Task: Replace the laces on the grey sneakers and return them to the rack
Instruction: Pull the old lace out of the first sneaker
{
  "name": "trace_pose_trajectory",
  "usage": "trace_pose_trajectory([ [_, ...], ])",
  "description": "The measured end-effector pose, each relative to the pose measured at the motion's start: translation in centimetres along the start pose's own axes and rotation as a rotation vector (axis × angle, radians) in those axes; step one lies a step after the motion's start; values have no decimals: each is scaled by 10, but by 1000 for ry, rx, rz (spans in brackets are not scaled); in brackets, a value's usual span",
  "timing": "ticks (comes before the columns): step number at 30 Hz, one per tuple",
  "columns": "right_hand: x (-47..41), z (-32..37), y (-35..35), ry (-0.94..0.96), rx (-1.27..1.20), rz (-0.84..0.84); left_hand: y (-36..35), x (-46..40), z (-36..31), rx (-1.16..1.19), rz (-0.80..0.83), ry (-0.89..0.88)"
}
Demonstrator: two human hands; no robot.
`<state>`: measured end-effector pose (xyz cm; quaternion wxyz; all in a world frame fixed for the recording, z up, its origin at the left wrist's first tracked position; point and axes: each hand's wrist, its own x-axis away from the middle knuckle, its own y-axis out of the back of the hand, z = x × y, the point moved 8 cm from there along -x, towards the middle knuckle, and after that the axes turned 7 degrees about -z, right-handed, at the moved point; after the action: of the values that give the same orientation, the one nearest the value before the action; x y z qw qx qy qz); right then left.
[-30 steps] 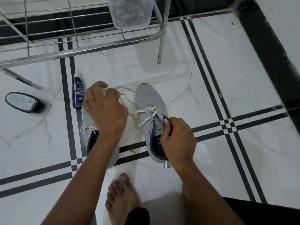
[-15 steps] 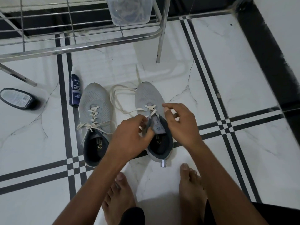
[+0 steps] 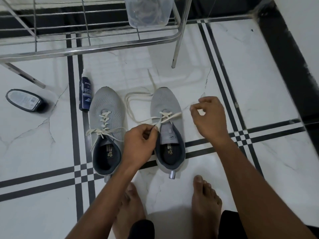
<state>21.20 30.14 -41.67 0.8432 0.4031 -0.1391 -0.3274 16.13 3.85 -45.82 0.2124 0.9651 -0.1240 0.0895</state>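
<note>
While both hands pinch flat cream lace (image 3: 170,118), left (image 3: 138,145), right (image 3: 208,116), mesh sneaker (image 3: 166,128) sits.

Both bare forearms reach forward and down from the lower edge of the view. The left hand (image 3: 139,145) is curled, thumb and fingertips pinching the cream lace (image 3: 161,121). The right hand (image 3: 209,118) is held further forward and to the right, back of the hand up, fingers bent with thumb and forefinger drawn together around the lace's other end. Two bare feet stand below.
</note>
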Motion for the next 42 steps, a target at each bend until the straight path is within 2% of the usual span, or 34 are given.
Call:
trace_pose_trajectory([
  [3, 20, 24, -25, 111, -53, 201, 0, -2, -6, -33, 10, -44],
  [6, 37, 50, -53, 280, 113, 379, -1, -3, -10, -31, 15, -51],
  [8, 32, 49, -46, 282, 142, 265, 0, -2, -11, -33, 9, -54],
  [11, 15, 11, 15, -98, 91, -199, 2, -2, -9, -25, -1, -43],
  [12, 15, 2, 26, -160, 89, -256, 2, -1, -9, -32, -6, -44],
  [13, 16, 5, 25, -120, 100, -223, 2, -1, -11, -41, -9, -48],
  [16, 32, 46, -19, 255, 138, 103, 0, -2, -11, -38, 8, -48],
  [18, 44, 59, -44, 388, 188, 242, 0, -2, -10, -30, 19, -49],
  [19, 41, 59, -44, 392, 202, 210, 0, -2, -10, -32, 19, -48],
  [20, 34, 53, -34, 328, 197, 106, 0, -2, -10, -32, 16, -45],
  [22, 23, 23, 6, 18, 154, -209, 2, -2, -10, -34, 11, -37],
  [23, 25, 8, 20, -120, 151, -308, 2, -1, -10, -41, 7, -35],
  [24, 28, 1, 26, -181, 162, -327, 3, -1, -11, -50, 4, -39],
  [25, 30, 5, 23, -139, 168, -273, 2, -1, -13, -56, 5, -42],
  [29, 44, 55, -29, 296, 213, 145, 2, -2, -16, -59, 18, -57],
  [31, 47, 62, -43, 364, 220, 205, 2, -2, -15, -56, 19, -58],
  [33, 36, 51, -24, 272, 192, 10, 3, -1, -13, -43, 14, -49],
  [35, 23, 11, 15, -127, 93, -245, 3, -1, -11, -43, 5, -36],
  [36, 26, -9, 24, -342, 27, -279, 3, -1, -11, -49, 3, -35],
  [37, 33, -20, 25, -471, -13, -254, 4, -1, -13, -62, 4, -37],
  [38, 43, -18, 20, -489, -22, -203, 4, 0, -14, -71, 15, -36],
  [41, 77, 14, -2, -287, -102, -111, 3, -5, -24, -39, 73, -24],
  [42, 89, 22, -10, -271, -137, -62, 4, -10, -30, -48, 69, -66],
])
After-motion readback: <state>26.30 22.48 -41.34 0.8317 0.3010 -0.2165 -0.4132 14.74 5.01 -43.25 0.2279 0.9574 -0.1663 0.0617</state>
